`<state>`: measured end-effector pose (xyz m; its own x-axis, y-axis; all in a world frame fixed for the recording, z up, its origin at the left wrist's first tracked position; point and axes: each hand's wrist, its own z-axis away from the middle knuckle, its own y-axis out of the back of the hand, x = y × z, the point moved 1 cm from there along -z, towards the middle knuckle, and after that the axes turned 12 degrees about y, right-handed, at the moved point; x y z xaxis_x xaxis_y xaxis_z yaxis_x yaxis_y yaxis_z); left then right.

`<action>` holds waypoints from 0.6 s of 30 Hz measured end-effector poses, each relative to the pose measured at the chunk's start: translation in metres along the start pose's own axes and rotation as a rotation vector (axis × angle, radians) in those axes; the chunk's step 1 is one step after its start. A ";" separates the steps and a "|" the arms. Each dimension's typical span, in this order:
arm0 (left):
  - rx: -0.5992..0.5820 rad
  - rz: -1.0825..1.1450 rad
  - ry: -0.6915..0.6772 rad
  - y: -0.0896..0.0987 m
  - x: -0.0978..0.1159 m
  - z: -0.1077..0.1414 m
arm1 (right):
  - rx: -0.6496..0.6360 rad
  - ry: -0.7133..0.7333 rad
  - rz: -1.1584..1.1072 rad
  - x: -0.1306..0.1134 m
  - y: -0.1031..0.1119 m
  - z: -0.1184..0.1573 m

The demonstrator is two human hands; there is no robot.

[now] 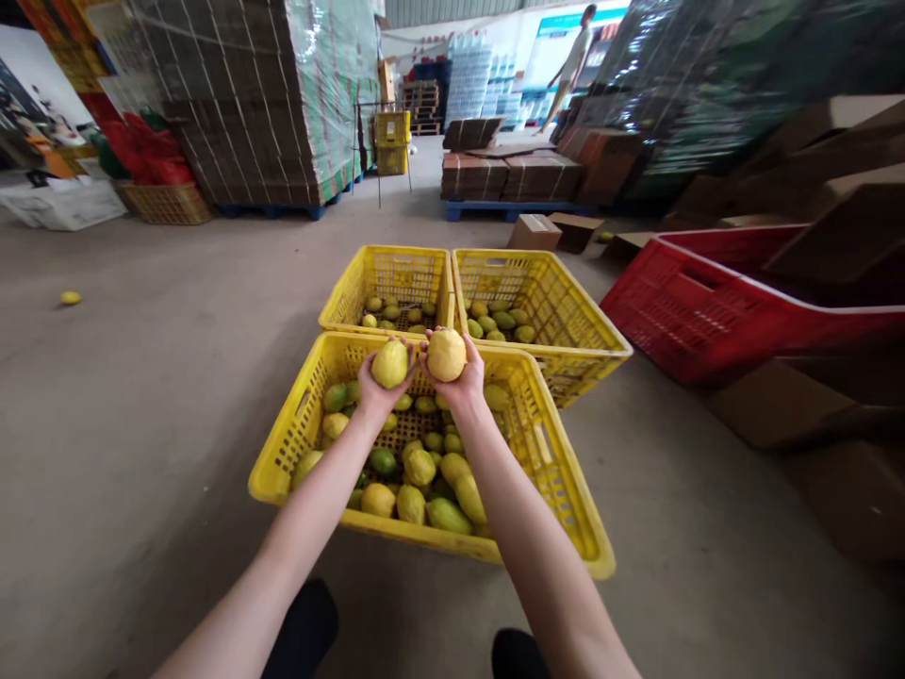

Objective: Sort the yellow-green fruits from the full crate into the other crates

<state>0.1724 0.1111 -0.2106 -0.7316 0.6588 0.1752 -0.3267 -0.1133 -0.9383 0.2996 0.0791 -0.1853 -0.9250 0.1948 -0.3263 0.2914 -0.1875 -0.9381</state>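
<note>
Two lemons are held up side by side above the far part of the near yellow crate (576, 500). My left hand (374, 394) is closed round a greenish-yellow lemon (390, 364). In my right hand (468, 385) sits a rounder, deeper yellow lemon (446, 355), with the fingers wrapped round its sides. The hands are close together at their fingertips. Below them, the near crate holds many loose lemons (419, 467), some yellow, some green; my forearms hide part of them.
Behind stand a left yellow crate (346, 283) and a right yellow crate (580, 316), each with some lemons at the bottom. A red crate (679, 311) and cardboard boxes (784, 401) stand to the right. One lemon (71, 298) lies on the floor. A person (574, 61) is far back.
</note>
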 end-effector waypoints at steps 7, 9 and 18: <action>0.212 -0.670 0.572 0.017 -0.026 0.001 | 0.090 0.100 0.042 -0.017 -0.007 0.005; 0.185 -0.867 0.702 0.023 -0.037 0.003 | 0.114 0.108 0.081 -0.021 -0.008 0.005; 0.294 -1.395 0.985 0.057 -0.080 -0.002 | 0.263 -0.466 0.768 -0.015 0.017 0.008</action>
<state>0.2136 0.0531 -0.2787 0.7474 0.5281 0.4032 -0.5152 0.8438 -0.1502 0.3160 0.0649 -0.1958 -0.5233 -0.4676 -0.7124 0.8511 -0.3279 -0.4099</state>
